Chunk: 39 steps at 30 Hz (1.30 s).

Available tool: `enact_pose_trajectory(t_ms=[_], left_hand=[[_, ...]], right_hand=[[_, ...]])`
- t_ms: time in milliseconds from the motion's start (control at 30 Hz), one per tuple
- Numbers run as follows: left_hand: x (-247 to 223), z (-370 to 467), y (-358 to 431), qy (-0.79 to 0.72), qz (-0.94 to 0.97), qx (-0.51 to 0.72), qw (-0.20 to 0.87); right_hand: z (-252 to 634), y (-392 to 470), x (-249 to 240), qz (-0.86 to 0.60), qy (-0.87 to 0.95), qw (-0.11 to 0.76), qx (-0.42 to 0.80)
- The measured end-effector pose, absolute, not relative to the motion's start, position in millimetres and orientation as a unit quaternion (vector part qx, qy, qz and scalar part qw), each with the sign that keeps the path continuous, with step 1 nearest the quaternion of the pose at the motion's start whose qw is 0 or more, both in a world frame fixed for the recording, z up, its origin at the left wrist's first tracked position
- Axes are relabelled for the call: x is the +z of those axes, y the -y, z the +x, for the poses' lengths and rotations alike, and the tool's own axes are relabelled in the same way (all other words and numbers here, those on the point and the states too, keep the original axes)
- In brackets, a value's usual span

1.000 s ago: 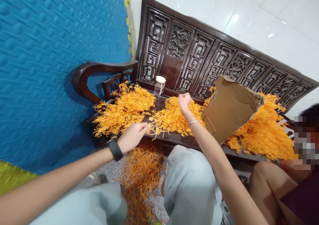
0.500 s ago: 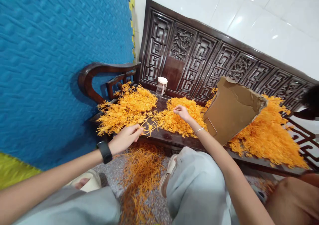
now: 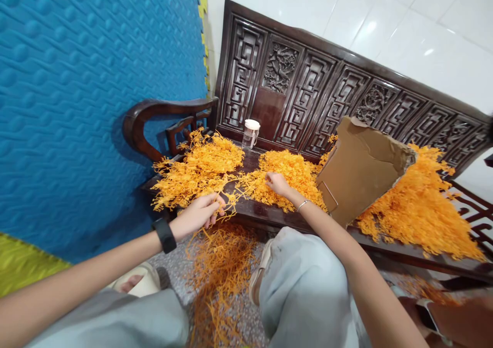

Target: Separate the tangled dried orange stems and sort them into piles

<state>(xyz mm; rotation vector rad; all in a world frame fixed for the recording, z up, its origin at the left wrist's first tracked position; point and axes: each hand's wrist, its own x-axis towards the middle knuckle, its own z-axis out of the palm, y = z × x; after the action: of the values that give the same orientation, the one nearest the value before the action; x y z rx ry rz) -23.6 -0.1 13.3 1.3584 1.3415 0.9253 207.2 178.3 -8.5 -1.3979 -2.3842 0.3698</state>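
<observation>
My left hand (image 3: 202, 212) is closed on a thin, branching orange plastic stem (image 3: 231, 198), which sticks out past the fingertips over the front of the dark wooden bench. My right hand (image 3: 278, 185) is at the near left side of the middle heap of small orange pieces (image 3: 298, 171), its fingers bent together. Whatever sits in those right fingertips is too small to make out. Beyond my left hand lies another orange heap (image 3: 210, 155), beside the bench's curved armrest (image 3: 138, 124).
A clear cup with a white lid (image 3: 251, 133) stands against the carved backrest (image 3: 269, 107). A cardboard box (image 3: 360, 171) leans over a larger orange heap (image 3: 431, 209). Stripped-looking orange strands (image 3: 223, 261) pile up on the floor between my feet. Another person's arm (image 3: 458, 317) shows at lower right.
My right hand has dropped slightly toward me and left, its fingers curling in more. My left hand still grips the stem, slightly shifted. The other person's arm at right has moved.
</observation>
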Motion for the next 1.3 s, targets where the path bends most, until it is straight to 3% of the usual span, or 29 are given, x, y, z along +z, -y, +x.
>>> enact_pose_trajectory(t_ms=[233, 467, 533, 633, 700, 867, 1000, 1133, 1300], left_hand=[[10, -24, -3, -0.525, 0.560, 0.392, 0.508], [15, -22, -3, -0.511, 0.622, 0.381, 0.455], [16, -22, -3, -0.514, 0.647, 0.373, 0.421], [14, -24, -5, -0.531, 0.666, 0.370, 0.371], [10, -25, -8, -0.550, 0.661, 0.374, 0.348], [6, -23, -11, -0.546, 0.662, 0.388, 0.337], [9, -19, -9, -0.530, 0.681, 0.389, 0.323], [12, -18, -7, -0.534, 0.697, 0.372, 0.300], [13, -20, -4, -0.536, 0.692, 0.363, 0.319]], right_hand=[[190, -168, -1, -0.501, 0.820, 0.215, 0.175], [161, -132, 27, -0.361, 0.731, 0.289, 0.502], [159, -121, 38, -0.331, 0.739, 0.308, 0.499], [160, -107, 56, -0.287, 0.746, 0.431, 0.419], [162, -97, 68, -0.262, 0.754, 0.459, 0.390], [160, -81, 77, -0.214, 0.898, 0.229, 0.309], [154, -81, 60, -0.188, 0.935, 0.141, 0.266], [152, -86, 49, -0.188, 0.927, 0.111, 0.304], [162, -94, 52, -0.244, 0.863, 0.164, 0.411]])
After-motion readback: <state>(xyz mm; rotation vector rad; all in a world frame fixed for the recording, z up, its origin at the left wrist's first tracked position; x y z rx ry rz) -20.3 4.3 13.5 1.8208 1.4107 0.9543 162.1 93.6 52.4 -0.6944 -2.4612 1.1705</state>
